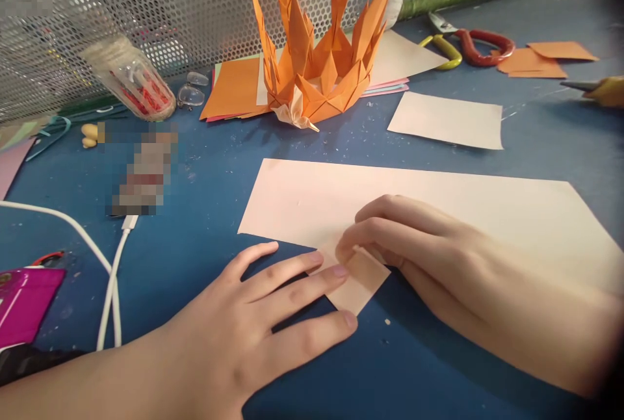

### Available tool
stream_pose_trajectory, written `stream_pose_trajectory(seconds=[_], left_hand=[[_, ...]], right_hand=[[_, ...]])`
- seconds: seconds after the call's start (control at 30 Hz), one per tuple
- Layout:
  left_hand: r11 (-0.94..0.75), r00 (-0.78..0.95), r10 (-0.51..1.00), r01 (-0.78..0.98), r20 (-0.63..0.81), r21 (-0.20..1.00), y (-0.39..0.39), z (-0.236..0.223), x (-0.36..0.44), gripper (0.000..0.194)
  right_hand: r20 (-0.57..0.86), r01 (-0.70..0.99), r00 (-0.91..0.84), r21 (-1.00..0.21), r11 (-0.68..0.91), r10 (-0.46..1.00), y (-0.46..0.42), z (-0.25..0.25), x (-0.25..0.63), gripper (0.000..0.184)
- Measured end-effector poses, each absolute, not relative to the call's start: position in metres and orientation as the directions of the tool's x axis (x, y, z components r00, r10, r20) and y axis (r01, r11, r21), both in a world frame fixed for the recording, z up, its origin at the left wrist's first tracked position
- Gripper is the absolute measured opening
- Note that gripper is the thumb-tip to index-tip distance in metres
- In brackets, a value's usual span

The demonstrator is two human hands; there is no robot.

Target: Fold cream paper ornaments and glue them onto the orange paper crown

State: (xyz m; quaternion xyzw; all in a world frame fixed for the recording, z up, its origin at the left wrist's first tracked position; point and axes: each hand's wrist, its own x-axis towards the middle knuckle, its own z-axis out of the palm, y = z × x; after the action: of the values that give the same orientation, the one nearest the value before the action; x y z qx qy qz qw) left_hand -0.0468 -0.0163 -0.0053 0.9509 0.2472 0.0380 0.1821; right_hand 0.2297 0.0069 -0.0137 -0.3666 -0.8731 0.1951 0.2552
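Note:
A small pale cream square of paper (359,285) lies turned cornerwise on the blue table, and part of it appears folded over. My left hand (277,316) is spread flat with its fingers apart, several fingertips pressing on the paper's left and lower edges. From the right, my right hand (433,254) has its fingers bent and pinched together at the paper's upper part; the fingertips are partly hidden. Beneath and behind my right hand stretches a long cream strip of paper (312,202), whose near edge meets the small square.
Farther back stands an orange folded-paper crown-like model (336,91) on coloured sheets (234,88). Scissors (480,46), orange paper pieces (536,62) and a white paper piece (446,121) lie right of it. At left are a glass jar (131,82) and a white cable (114,277).

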Motion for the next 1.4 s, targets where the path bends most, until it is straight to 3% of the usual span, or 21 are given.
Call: stream_pose_trajectory(seconds=[0.17, 0.27, 0.47, 0.57, 0.77, 0.9, 1.03, 1.2, 1.27, 1.4], left_hand=[[-0.806, 0.876, 0.479, 0.464, -0.056, 0.367, -0.017, 0.001, -0.05, 0.1], [-0.793, 0.865, 0.498, 0.48, -0.052, 0.375, -0.016, 0.002, -0.051, 0.096], [-0.777, 0.829, 0.559, 0.514, 0.023, 0.363, -0.019, -0.002, -0.049, 0.076], [-0.771, 0.812, 0.583, 0.538, 0.037, 0.342, -0.021, -0.002, -0.048, 0.072], [-0.795, 0.83, 0.555, 0.51, 0.053, 0.329, -0.019, 0.001, -0.051, 0.068], [-0.809, 0.851, 0.524, 0.486, 0.03, 0.332, -0.017, 0.001, -0.049, 0.069], [-0.811, 0.846, 0.531, 0.49, 0.05, 0.319, -0.017, -0.001, -0.048, 0.064], [-0.831, 0.854, 0.515, 0.479, 0.068, 0.283, -0.018, -0.004, -0.049, 0.063], [-0.835, 0.859, 0.508, 0.474, 0.059, 0.279, -0.018, -0.005, -0.049, 0.064], [-0.845, 0.869, 0.493, 0.464, 0.049, 0.268, -0.018, -0.008, -0.048, 0.071]], right_hand=[[0.357, 0.481, -0.663, -0.47, 0.74, 0.658, 0.005, -0.014, 0.228, 0.023], [0.347, 0.499, -0.658, -0.464, 0.732, 0.669, 0.007, -0.016, 0.228, 0.031], [0.372, 0.471, -0.646, -0.492, 0.732, 0.666, 0.008, -0.015, 0.236, 0.004], [0.41, 0.491, -0.658, -0.402, 0.773, 0.631, 0.01, -0.013, 0.242, 0.018], [0.468, 0.547, -0.683, -0.18, 0.817, 0.561, 0.019, -0.012, 0.25, 0.011], [0.464, 0.603, -0.685, -0.071, 0.795, 0.561, 0.016, -0.012, 0.248, 0.036], [0.408, 0.66, -0.611, -0.211, 0.721, 0.678, 0.01, -0.013, 0.243, 0.01], [0.368, 0.596, -0.545, -0.462, 0.657, 0.753, 0.012, -0.016, 0.239, 0.011], [0.377, 0.577, -0.54, -0.485, 0.657, 0.752, 0.013, -0.016, 0.24, 0.011], [0.416, 0.5, -0.636, -0.419, 0.758, 0.65, 0.007, -0.014, 0.242, 0.012]])
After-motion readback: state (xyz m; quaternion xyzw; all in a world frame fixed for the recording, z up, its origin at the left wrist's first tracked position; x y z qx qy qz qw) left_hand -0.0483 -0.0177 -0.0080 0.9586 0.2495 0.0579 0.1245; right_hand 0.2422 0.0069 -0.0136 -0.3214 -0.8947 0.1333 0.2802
